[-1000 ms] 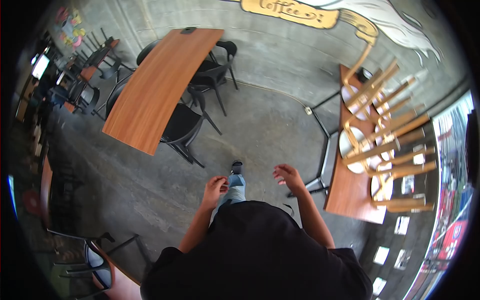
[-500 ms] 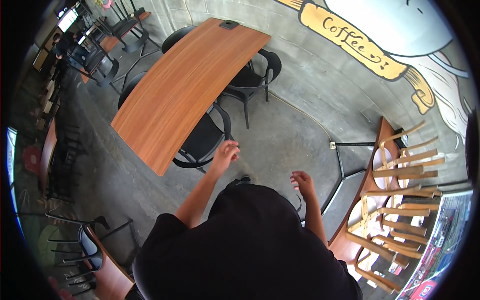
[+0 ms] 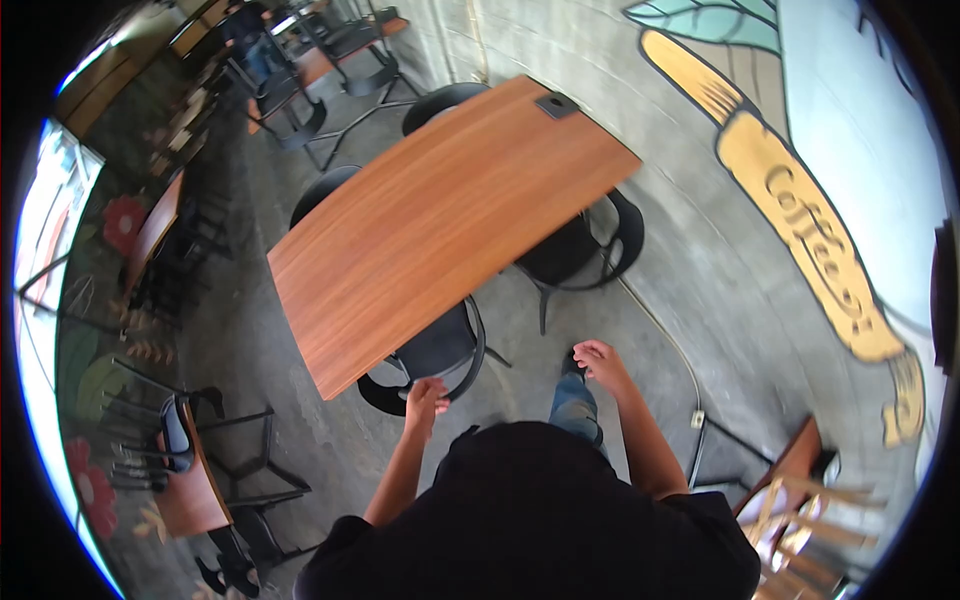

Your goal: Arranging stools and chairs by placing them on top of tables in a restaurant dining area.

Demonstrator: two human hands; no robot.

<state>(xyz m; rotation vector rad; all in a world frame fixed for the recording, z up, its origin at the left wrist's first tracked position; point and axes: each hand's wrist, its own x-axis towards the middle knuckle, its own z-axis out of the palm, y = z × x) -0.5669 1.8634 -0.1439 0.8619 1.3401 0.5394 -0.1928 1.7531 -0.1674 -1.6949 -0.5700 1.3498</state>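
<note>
Just beyond the left hand (image 3: 425, 406) stands a chair (image 3: 437, 343).

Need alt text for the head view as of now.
A person's empty left hand shows near a black chair, the empty right hand above grey floor. Ahead stands a brown wooden table with black chairs along both sides.

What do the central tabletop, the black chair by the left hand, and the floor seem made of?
Tabletop: wood or woodgrain laminate, satin, streaky brown grain. Black chair: probably moulded plastic, smooth curved frame; painted metal possible. Floor: likely bare concrete, mottled grey, dull.
</note>
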